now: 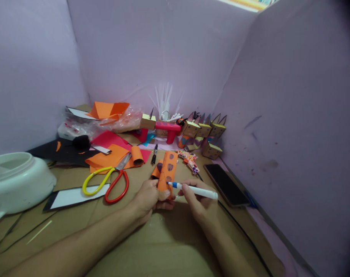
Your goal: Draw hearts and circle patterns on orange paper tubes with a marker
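My left hand (pixel 152 198) is closed round the lower end of an orange paper tube (pixel 169 161), which carries a row of dark purple spots. A white marker (pixel 199 191) with a blue collar sits in the pinch of my right hand (pixel 198 202). Its tip touches or nearly touches the lowest spot on the orange piece. Another orange piece (pixel 155 171) with a dark spot shows just behind, partly hidden. A short orange paper roll (pixel 137 156) and a black marker (pixel 154 154) lie a little farther back.
Scissors (pixel 117 175) with yellow and red handles lie at left, near a white pot (pixel 22 182). At right are a phone (pixel 226 184), a black cable (pixel 244 231) and a floral glue gun (pixel 189 159). Several cardboard animal heads (pixel 212 149) stand behind. Purple walls (pixel 163 50) enclose the workspace.
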Motion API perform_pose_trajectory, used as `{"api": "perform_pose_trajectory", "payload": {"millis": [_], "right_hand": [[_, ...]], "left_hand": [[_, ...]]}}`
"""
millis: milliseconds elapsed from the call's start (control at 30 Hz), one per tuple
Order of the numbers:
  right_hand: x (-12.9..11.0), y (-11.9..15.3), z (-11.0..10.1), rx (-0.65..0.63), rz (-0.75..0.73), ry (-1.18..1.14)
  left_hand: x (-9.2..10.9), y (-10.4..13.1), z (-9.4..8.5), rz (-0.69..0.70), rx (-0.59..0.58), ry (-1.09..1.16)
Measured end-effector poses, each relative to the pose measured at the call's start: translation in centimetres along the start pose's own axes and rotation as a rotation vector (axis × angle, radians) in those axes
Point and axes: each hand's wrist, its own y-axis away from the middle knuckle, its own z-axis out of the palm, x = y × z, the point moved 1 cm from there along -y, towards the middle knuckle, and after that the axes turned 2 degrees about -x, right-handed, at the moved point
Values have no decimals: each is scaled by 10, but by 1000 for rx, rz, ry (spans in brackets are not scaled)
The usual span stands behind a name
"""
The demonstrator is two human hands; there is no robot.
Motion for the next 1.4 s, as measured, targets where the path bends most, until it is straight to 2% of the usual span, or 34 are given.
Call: {"api": "perform_pose_trajectory", "payload": {"millis": [133, 300, 500, 733, 1067, 1300, 1400], "right_hand": [[0, 0, -1, -8, -19, 48], [1, 0, -2, 39, 22, -31], [2, 0, -1, 5, 8, 17], [4, 0, -2, 47, 19, -46], [1, 2, -1, 5, 8, 29], [1, 1, -2, 86, 19, -45], [3, 1, -2, 55, -2, -33]], "left_hand": [[0, 0, 0, 5, 1, -11], [-1, 0, -1, 1, 8, -1], [-1, 0, 0, 13, 3, 1], [0, 1, 1, -6, 22, -16], [-1, 0, 1, 19, 31, -52], [0, 1, 2, 12, 34, -45], [0, 1, 2, 14, 31, -47]]}}
